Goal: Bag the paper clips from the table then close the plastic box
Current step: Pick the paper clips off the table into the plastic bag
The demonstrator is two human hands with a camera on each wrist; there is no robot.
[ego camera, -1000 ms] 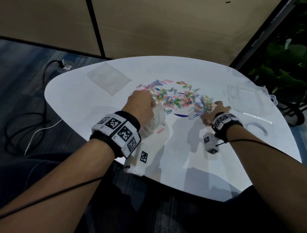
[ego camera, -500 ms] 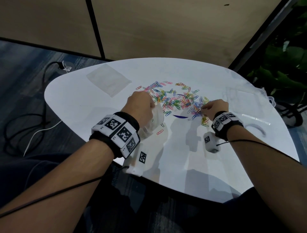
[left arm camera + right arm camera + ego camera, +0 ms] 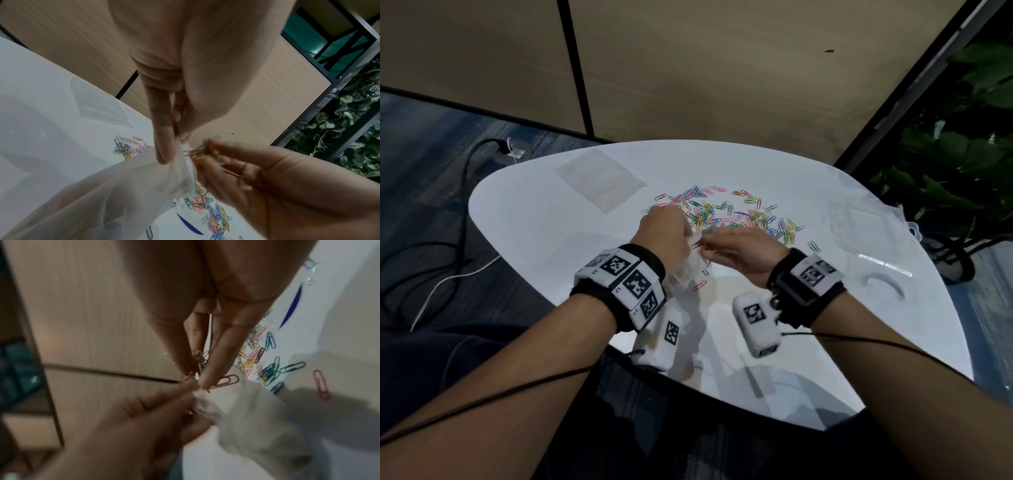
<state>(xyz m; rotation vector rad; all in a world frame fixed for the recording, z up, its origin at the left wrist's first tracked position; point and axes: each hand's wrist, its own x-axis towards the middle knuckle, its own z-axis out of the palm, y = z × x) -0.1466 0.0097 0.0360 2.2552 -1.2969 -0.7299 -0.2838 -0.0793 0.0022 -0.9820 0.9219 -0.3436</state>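
1. At a white rounded worktop (image 3: 558, 219), the left hand (image 3: 664, 233) pinches the top edge of a clear plastic bag (image 3: 115, 194), holding its mouth up just above the surface.
2. The right hand (image 3: 743, 253) meets it at the bag's mouth, fingertips (image 3: 205, 379) closed on a small bunch of paper clips (image 3: 197, 363).
3. A loose scatter of coloured clips (image 3: 739, 216) lies on the worktop just beyond both hands; a few strays (image 3: 700, 285) sit near the bag, toward the near edge.
4. A second flat bag (image 3: 601, 180) rests at the far left, well apart from the scatter.
5. The clear plastic box (image 3: 859, 222) sits open at the right, close to the worktop's right edge, beside a leafy plant (image 3: 945, 164).
6. Bare worktop runs between the wrists and the near rim.
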